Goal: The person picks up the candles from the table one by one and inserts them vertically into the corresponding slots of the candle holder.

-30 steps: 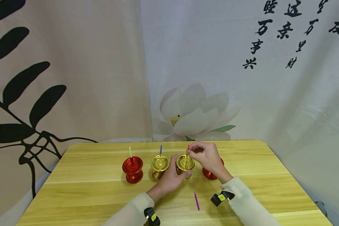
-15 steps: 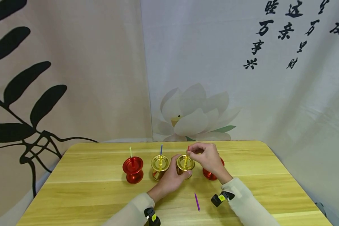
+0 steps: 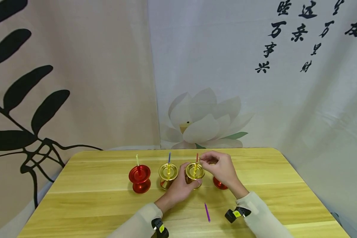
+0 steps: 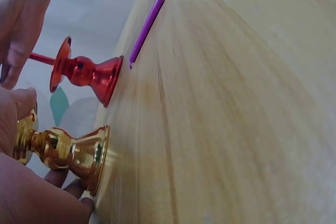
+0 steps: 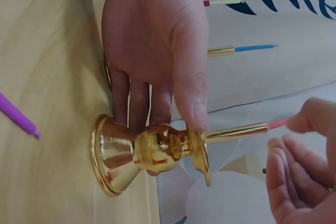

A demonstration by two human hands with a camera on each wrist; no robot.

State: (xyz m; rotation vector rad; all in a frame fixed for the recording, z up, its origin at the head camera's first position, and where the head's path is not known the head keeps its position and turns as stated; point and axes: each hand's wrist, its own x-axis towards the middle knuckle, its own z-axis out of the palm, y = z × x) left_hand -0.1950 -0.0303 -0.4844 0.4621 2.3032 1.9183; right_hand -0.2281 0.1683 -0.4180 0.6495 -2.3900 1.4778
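Note:
My left hand (image 3: 179, 191) grips the right-hand gold candlestick (image 5: 157, 149), thumb up by its dish and fingers around its far side. A thin red candle (image 5: 276, 123) stands upright in this candlestick's tube. Beside the candle is my right hand (image 3: 221, 167), its thumb and fingers parted and the candle no longer pinched between them. To the left stands another gold candlestick (image 3: 168, 173) with a blue candle (image 3: 169, 157). Farther left, a red candlestick (image 3: 139, 177) bears a pale yellow-green candle (image 3: 137, 160). A second red candlestick (image 4: 84, 72) is partly hidden behind my right hand in the head view.
A purple candle (image 3: 207, 212) lies on the wooden table (image 3: 92, 205), in front of the candlesticks. Behind the table's far edge hangs a pale curtain (image 3: 113, 82) printed with leaves, a lotus and writing.
My right hand has let go of the red candle and shifted slightly right, so more of the candle shows. The left hand keeps its grip on the gold candlestick.

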